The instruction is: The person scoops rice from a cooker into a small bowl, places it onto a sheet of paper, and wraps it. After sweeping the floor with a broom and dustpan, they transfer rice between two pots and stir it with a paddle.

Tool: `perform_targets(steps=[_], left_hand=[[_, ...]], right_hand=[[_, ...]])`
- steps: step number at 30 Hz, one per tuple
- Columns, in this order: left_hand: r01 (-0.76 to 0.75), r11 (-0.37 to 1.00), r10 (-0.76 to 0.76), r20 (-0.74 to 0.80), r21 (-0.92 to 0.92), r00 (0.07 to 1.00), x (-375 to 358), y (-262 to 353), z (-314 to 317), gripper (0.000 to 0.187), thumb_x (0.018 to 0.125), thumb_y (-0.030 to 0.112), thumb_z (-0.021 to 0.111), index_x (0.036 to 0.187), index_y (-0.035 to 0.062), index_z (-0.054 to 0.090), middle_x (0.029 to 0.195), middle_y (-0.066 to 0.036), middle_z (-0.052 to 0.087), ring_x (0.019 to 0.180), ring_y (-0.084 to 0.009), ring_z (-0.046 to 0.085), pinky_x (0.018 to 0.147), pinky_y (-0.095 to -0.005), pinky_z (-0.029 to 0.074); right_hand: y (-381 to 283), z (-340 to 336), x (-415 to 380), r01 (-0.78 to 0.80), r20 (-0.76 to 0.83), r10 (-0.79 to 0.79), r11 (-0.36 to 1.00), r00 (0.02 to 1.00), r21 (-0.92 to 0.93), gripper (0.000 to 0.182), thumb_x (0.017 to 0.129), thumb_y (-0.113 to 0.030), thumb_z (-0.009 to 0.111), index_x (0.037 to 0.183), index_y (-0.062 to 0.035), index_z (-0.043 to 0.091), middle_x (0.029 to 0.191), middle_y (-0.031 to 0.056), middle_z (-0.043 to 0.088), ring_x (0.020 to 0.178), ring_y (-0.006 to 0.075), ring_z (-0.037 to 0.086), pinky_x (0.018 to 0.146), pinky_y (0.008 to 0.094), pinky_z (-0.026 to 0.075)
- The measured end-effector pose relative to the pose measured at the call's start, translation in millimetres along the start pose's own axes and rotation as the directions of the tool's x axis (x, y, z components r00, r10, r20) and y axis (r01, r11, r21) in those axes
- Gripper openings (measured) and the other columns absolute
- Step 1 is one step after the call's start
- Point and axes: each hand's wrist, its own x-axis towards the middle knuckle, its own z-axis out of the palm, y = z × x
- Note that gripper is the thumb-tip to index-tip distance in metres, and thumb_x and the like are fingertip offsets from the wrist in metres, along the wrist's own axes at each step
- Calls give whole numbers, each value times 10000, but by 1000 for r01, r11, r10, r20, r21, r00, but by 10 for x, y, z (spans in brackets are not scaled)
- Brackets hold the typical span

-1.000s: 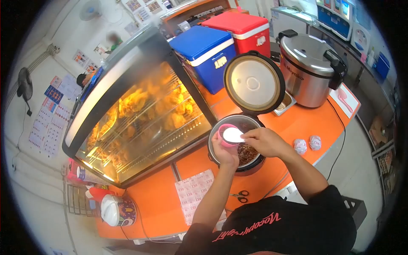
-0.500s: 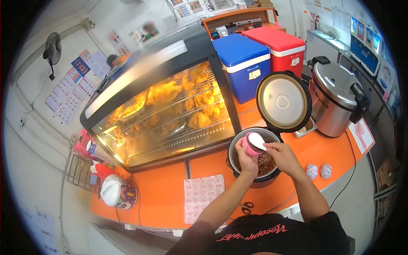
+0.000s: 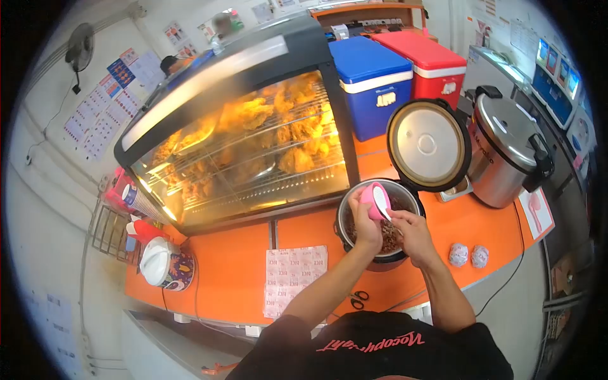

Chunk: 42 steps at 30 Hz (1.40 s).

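Observation:
Over an open rice cooker (image 3: 413, 197), my left hand (image 3: 366, 229) is wrapped around a pink cup (image 3: 369, 208), whose mouth tilts to the right. My right hand (image 3: 413, 234) grips the handle of a white rice paddle (image 3: 380, 199). The paddle's blade lies against or inside the cup's mouth, hiding the contents. Dark reddish-brown rice (image 3: 391, 240) shows in the cooker below both hands. The cooker's round lid (image 3: 428, 144) stands raised behind it.
A glass warmer (image 3: 244, 145) with fried chicken stands left of the cooker. Printed wrapping papers (image 3: 294, 278), scissors (image 3: 360, 299) and two wrapped bundles (image 3: 468, 255) lie on the orange counter (image 3: 228, 272). A steel cooker (image 3: 503, 152), blue cooler (image 3: 373, 88) and red cooler (image 3: 437, 69) stand behind.
The pink cup has tilted, with its mouth turned more to the right. The paddle has swung from lying across the top to a steeper angle at the mouth. My view has shifted slightly.

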Motion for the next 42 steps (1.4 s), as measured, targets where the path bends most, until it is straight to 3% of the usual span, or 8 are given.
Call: perform_targets(steps=[7,10,18,23,28,31,40,42], left_hand=[[195,977,-187,99,-81,977,-36,208,-35,425,1015,326,445,1332,53,524,1300,-139,620,1212,-291,614,1033,-495,521],[359,932,-359,4,50,933,-63,362,-82,550,1064,505,342,1295,68,582,1283,-137,650,1116,-278,662,862,-434,590],[569,751,-590,-47,334,806,-274,570,-91,594,1082,570,271,1209,120,636,1048,-77,723,885,-223,707,621,-360,545],[510,748,-609,134,426,782,-288,651,-279,605,1074,582,285,1218,105,629,968,-78,733,773,-200,730,461,-288,504],[677,689,-678,-102,260,728,-387,808,24,617,1065,494,337,1043,-2,704,749,-143,720,393,-200,608,240,-247,382],[616,609,-755,128,499,643,-336,836,-234,641,1055,513,349,1038,-21,703,730,-150,714,396,-189,607,252,-237,397],[644,606,-724,-11,468,689,-540,926,-277,533,1062,414,338,1014,23,697,641,-84,673,338,-117,537,249,-198,333],[653,665,-680,-67,362,730,-659,904,-312,552,1039,437,350,1086,1,686,797,-121,718,530,-190,663,359,-265,496]], right_hand=[[-244,-285,113,235,87,-218,890,972,-392,306,1006,-143,603,1252,-1,717,913,44,718,722,123,626,655,292,499],[-544,-397,-79,393,150,-413,601,898,-696,316,976,-237,643,1251,-116,739,950,180,752,818,252,739,755,347,549],[-396,-248,-296,347,338,-80,288,938,-893,294,961,-341,632,1221,-289,759,930,124,765,821,354,724,782,453,572],[-467,-401,-253,511,452,-243,482,858,-711,303,950,-352,643,1221,-286,759,873,116,758,798,336,723,745,452,566],[-603,-304,-445,612,592,-180,81,786,-787,286,916,-343,675,1182,-300,772,783,96,737,691,315,703,620,446,540],[-579,-335,-453,633,616,-165,70,770,-771,268,918,-351,672,1165,-311,767,746,94,718,672,318,698,586,461,532],[-455,-230,-637,578,560,-141,198,816,-792,281,936,-343,660,1192,-298,768,830,104,746,718,326,709,645,454,554],[-506,-189,-745,526,510,-139,319,849,-789,283,946,-330,653,1201,-280,767,862,106,753,742,330,714,678,449,562]])
